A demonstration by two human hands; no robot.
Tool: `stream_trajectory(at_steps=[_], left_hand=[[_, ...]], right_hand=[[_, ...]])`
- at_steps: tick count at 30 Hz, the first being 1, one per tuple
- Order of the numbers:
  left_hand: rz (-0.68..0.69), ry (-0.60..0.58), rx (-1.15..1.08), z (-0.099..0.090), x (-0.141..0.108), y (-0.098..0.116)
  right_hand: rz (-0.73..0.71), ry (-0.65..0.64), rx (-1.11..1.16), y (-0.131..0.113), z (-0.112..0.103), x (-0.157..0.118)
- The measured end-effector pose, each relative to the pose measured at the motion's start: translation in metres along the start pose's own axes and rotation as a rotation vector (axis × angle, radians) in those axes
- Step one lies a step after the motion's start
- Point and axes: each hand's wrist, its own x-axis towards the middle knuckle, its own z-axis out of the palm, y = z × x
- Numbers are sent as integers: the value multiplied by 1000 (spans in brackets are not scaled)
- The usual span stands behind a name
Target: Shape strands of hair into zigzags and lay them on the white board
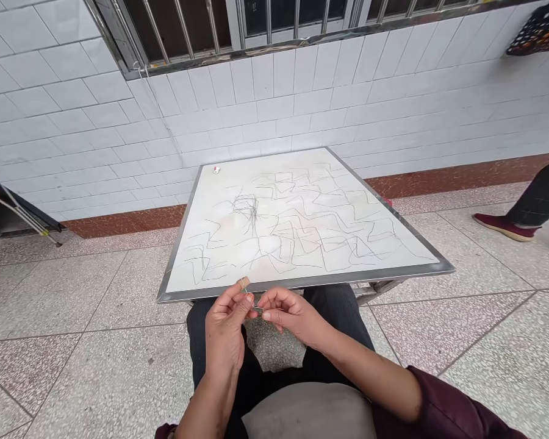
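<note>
Just off the near edge of the white, grey-rimmed table (311,281), the left hand (226,332) and right hand (297,317) narrowly pinch a thin, pale wire-like strand (258,307), its ends hidden by fingers. Dark, bent, hair-thin strands (253,208) lie across the table, too fine to count.

At lower centre, the left hand (226,332), a tan band (243,283) on one finger, and the right hand (299,317) pinch a thin strand (258,307) near the white-topped desk's (324,279) grey edge. Thin crooked dark lines (255,210) cover the desk; a maroon shoe (505,228) stands at far right.
</note>
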Motion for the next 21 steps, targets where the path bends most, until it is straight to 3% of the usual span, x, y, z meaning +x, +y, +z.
stream_trajectory(at_steps=[3, 10, 21], left_hand=[[17, 13, 41, 0, 0, 0], [43, -121, 191, -6, 0, -4], [258, -100, 658, -14, 1, -16]], right_hand=[[-127, 87, -220, -3, 0, -2], [-50, 92, -222, -7, -2, -1], [-185, 88, -630, -4, -13, 1]])
